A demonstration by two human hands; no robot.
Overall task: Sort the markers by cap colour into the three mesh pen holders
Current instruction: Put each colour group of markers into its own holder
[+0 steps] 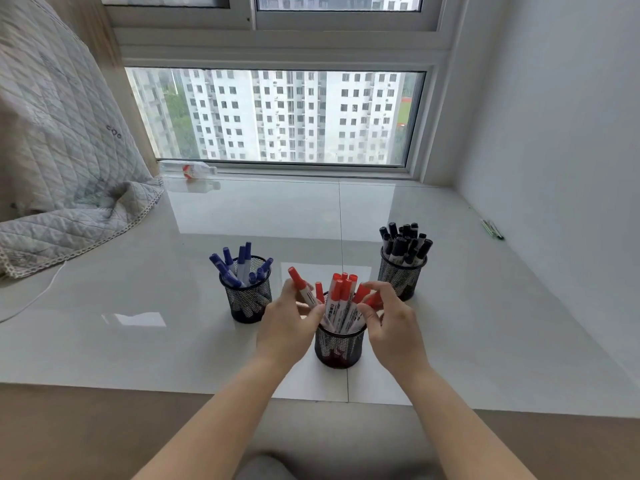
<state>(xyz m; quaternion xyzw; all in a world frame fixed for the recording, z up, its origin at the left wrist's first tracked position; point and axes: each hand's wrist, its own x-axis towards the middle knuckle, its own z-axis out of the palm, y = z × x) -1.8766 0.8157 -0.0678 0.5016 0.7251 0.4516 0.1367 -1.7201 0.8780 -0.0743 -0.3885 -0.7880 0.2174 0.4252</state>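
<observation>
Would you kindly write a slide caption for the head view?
Left hand holds a red-capped marker beside the middle holder; right hand touches the red markers inside.

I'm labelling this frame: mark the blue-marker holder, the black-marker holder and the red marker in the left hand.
blue-marker holder point(246, 301): head view, on its mesh wall.
black-marker holder point(401, 278): head view, on its mesh wall.
red marker point(300, 283): head view, where cap meets barrel, above the left hand's fingers.

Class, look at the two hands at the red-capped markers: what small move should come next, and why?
Probably the left hand should lower its tilted red-capped marker into the middle black mesh pen holder, since that holder already has the other red caps and this marker leans outside its rim.
</observation>
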